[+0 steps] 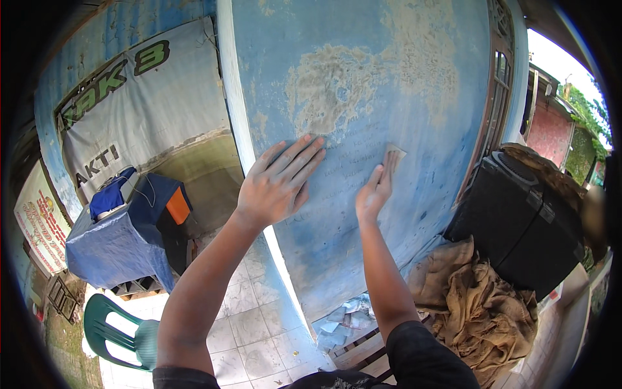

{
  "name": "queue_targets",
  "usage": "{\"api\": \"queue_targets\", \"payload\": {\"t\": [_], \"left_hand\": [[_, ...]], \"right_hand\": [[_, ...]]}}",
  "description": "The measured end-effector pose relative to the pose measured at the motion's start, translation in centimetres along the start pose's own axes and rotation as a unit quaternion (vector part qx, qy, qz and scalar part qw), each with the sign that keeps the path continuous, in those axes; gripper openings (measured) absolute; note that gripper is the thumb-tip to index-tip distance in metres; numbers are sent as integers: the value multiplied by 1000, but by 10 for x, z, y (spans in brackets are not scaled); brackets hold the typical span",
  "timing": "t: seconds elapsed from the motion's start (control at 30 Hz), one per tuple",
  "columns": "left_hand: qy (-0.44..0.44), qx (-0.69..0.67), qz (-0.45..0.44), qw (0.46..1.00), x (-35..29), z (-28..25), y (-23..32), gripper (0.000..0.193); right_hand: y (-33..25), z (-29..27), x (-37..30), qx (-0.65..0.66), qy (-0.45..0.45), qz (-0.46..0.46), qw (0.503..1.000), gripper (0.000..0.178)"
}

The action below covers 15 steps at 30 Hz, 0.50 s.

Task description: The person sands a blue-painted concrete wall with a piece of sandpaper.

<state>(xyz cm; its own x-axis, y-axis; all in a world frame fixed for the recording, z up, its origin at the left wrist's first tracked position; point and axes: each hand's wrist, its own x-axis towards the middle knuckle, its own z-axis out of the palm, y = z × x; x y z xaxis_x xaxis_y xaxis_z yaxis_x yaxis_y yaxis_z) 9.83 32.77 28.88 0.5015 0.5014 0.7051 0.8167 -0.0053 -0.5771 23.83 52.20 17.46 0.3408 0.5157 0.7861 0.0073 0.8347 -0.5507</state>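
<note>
A blue painted wall (311, 240) stands in front of me, its paint worn through to grey plaster in patches, with faint handwriting across the middle. My left hand (278, 178) lies flat on it, fingers spread and pointing up to the right, just below the large bare patch (334, 87). To the right, my right hand (376, 191) presses a small pale sheet of sandpaper (398, 151) against the wall. Only its upper corner shows beyond the fingers; the rest is hidden. Whitish dust covers the fingers of my left hand.
Below right, brown burlap sacks (479, 311) lie heaped beside a large black box (518, 220). Paint flakes and scraps (346, 321) gather at the wall's foot by wooden slats (359, 350). On the left are a green plastic chair (116, 330) and a blue-covered table (123, 246).
</note>
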Motion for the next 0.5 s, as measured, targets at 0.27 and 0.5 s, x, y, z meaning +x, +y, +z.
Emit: {"api": "queue_targets", "payload": {"t": [0.27, 0.5], "left_hand": [[-2, 0, -16, 1000, -8, 3, -5, 63], [7, 0, -12, 1000, -6, 3, -3, 62]], "right_hand": [[-1, 7, -60, -23, -151, -170, 973, 51], [-15, 18, 9, -75, -34, -33, 996, 53]]}}
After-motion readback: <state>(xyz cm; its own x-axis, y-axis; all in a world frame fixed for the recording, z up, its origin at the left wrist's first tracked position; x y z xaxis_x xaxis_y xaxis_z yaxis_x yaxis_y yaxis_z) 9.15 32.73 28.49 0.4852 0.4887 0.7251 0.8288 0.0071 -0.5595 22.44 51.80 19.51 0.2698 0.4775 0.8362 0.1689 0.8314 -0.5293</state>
